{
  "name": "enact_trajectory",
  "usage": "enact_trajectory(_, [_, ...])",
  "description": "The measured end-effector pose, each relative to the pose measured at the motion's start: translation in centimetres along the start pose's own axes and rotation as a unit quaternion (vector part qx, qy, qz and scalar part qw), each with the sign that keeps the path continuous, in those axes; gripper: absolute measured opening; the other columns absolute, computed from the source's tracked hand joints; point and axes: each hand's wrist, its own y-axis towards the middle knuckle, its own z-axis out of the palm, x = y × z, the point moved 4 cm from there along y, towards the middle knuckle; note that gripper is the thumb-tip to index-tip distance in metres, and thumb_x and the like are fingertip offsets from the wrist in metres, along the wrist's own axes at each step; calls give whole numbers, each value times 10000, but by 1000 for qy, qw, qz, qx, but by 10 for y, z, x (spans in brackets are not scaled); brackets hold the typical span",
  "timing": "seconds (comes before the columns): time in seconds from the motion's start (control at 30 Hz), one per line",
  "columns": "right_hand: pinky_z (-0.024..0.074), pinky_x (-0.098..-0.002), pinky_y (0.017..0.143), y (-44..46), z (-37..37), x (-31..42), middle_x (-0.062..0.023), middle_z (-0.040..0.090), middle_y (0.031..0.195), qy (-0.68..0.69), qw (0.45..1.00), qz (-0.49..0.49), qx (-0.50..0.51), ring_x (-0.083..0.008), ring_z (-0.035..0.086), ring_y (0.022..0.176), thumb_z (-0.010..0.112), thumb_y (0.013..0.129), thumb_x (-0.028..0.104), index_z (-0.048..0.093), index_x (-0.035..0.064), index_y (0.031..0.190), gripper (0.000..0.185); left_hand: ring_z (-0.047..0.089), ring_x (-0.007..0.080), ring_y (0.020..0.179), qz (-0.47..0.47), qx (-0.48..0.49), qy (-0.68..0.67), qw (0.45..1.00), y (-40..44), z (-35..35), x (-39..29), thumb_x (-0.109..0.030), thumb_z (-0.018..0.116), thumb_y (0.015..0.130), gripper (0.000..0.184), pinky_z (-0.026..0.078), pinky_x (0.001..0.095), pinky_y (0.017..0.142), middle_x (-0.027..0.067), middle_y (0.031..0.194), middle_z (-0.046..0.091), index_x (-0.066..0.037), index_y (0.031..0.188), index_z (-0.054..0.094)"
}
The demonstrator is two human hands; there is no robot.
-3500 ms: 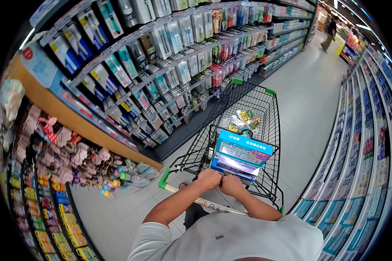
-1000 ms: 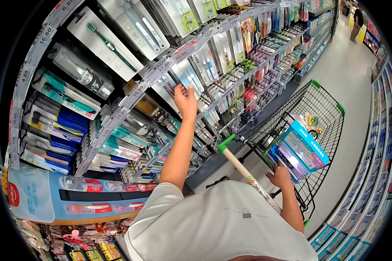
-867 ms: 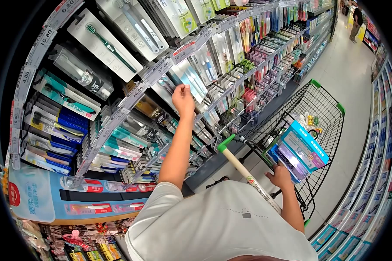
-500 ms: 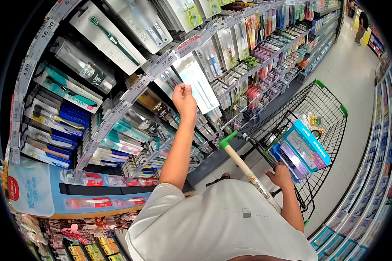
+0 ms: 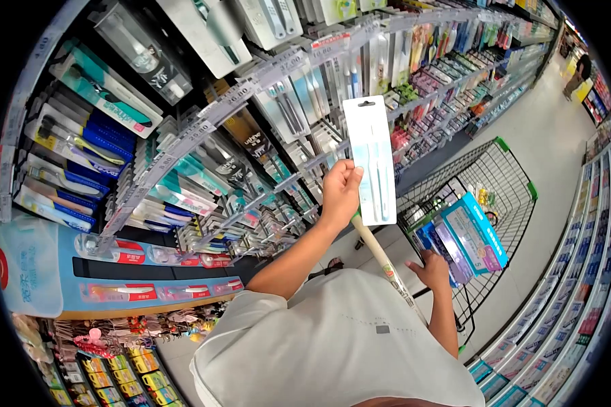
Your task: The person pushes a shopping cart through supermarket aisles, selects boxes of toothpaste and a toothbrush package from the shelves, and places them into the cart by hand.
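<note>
My left hand (image 5: 341,192) pinches the lower left edge of a white toothbrush pack (image 5: 368,152), a tall blister card with a hang hole at its top. Two pale brushes seem to lie side by side inside it. The pack is held upright in front of the shelf, over the end of the cart's handle (image 5: 380,256). My right hand (image 5: 432,270) is open, fingers apart, between the handle and the shopping cart (image 5: 455,171). Just beyond it, a blue box (image 5: 474,230) and a purple pack (image 5: 453,252) stand in the cart; whether my fingers touch them I cannot tell.
Toothbrush packs hang on racks (image 5: 102,91) with price rails along the left. More shelves (image 5: 557,298) curve along the right. Tiled floor (image 5: 516,122) runs between them, with a person (image 5: 578,74) far up the aisle. Small hanging goods (image 5: 115,370) fill the lower left.
My left hand has brought the toothbrush pack away from the rack, rightward and nearer to me. My right hand stays beside the cart, its fingers more spread. The view has shifted slightly.
</note>
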Motion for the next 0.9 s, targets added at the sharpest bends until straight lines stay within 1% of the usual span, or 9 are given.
enact_trajectory(0.07, [500, -457, 695, -1, -3, -1, -246, 645, 902, 42, 996, -37, -64, -404, 635, 824, 773, 704, 467, 649, -22, 977, 574, 519, 39, 630, -31, 15, -77, 996, -13, 4, 14, -121, 547, 956, 109, 378, 201, 530, 11, 794, 634, -17, 987, 561])
enact_trajectory(0.13, [490, -447, 680, -2, -24, 19, -231, 637, 895, 56, 993, -53, -90, -396, 625, 815, 743, 763, 404, 645, -33, 980, 497, 593, 70, 682, -46, 55, -63, 995, -17, 0, 23, -121, 539, 959, 117, 471, 222, 587, 32, 839, 654, -11, 991, 561])
enact_trajectory(0.2, [487, -394, 687, -1, -40, 39, -213, 654, 895, 213, 963, -99, -131, -341, 645, 811, 703, 820, 359, 656, -38, 961, 423, 610, 72, 698, -64, 67, -84, 992, -21, 6, 19, -120, 532, 962, 117, 491, 220, 594, 33, 849, 659, -11, 992, 561])
enact_trajectory(0.27, [505, -324, 771, 3, -48, 62, -142, 682, 929, 349, 926, -90, -108, -205, 654, 854, 683, 865, 303, 638, -40, 1039, 387, 609, 57, 695, -72, 84, -88, 990, -26, 12, 17, -123, 534, 962, 116, 487, 202, 584, 33, 866, 664, -14, 990, 563])
enact_trajectory(0.4, [496, -280, 783, 7, -41, 107, -74, 663, 964, 583, 801, -133, -5, -141, 622, 859, 691, 869, 228, 571, -43, 1149, 407, 607, 55, 707, -103, 89, -98, 986, -38, 23, 17, -136, 540, 962, 127, 487, 197, 598, 27, 878, 659, -16, 999, 563])
enact_trajectory(0.53, [495, -272, 725, 1, -37, 124, -66, 662, 948, 560, 821, -106, -32, -118, 608, 820, 711, 847, 184, 602, -23, 1102, 346, 608, 91, 878, -142, 108, -138, 974, -38, 17, 28, -149, 547, 959, 186, 502, 250, 746, 63, 1019, 641, -10, 1082, 559])
enact_trajectory(0.67, [482, -283, 641, -6, -51, 128, -83, 641, 889, 333, 888, -202, -245, -194, 611, 742, 724, 766, 91, 660, 48, 1060, 304, 552, 170, 1105, -124, 158, -143, 969, -45, 22, 20, -123, 579, 931, 388, 454, 344, 937, 124, 1181, 583, 12, 1277, 469])
enact_trajectory(0.77, [475, -362, 720, -19, -58, 138, -93, 609, 1044, 84, 842, -314, -430, -266, 570, 886, 691, 559, 26, 661, 114, 1139, 587, 434, 282, 1285, -135, 269, -200, 933, -52, 26, 13, -56, 626, 859, 734, 335, 416, 1086, 200, 1354, 461, 7, 1463, 213])
enact_trajectory(0.9, [427, -357, 837, -24, -54, 142, -74, 603, 1089, 69, 837, -310, -446, -279, 527, 990, 691, 552, 2, 666, 129, 1147, 608, 433, 294, 1289, -183, 301, -257, 900, -46, 23, 11, 10, 587, 831, 700, 344, 395, 1086, 211, 1388, 435, 18, 1446, 252])
